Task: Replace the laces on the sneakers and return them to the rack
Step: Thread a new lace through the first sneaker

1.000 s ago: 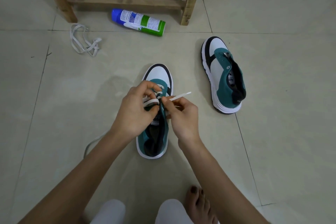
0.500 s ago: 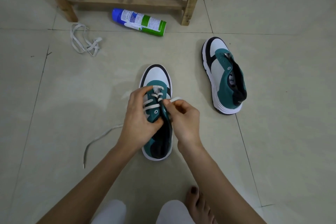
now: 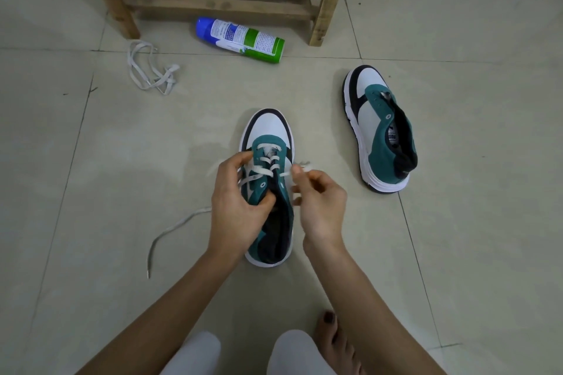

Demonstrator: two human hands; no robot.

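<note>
The right hand (image 3: 323,204) has drawn the lace (image 3: 259,175) end in from its outstretched position, and the left hand (image 3: 237,210) has shifted heelward along the sneaker (image 3: 269,131), exposing more crossings.

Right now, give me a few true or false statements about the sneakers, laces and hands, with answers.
1. The left hand grips the near sneaker. True.
2. The far sneaker is laced. False: it is unlaced.
3. The right hand pinches the lace. True.
4. The can stands upright. False: it lies on its side by the rack.
5. A spare lace lies on the floor. True.
</note>
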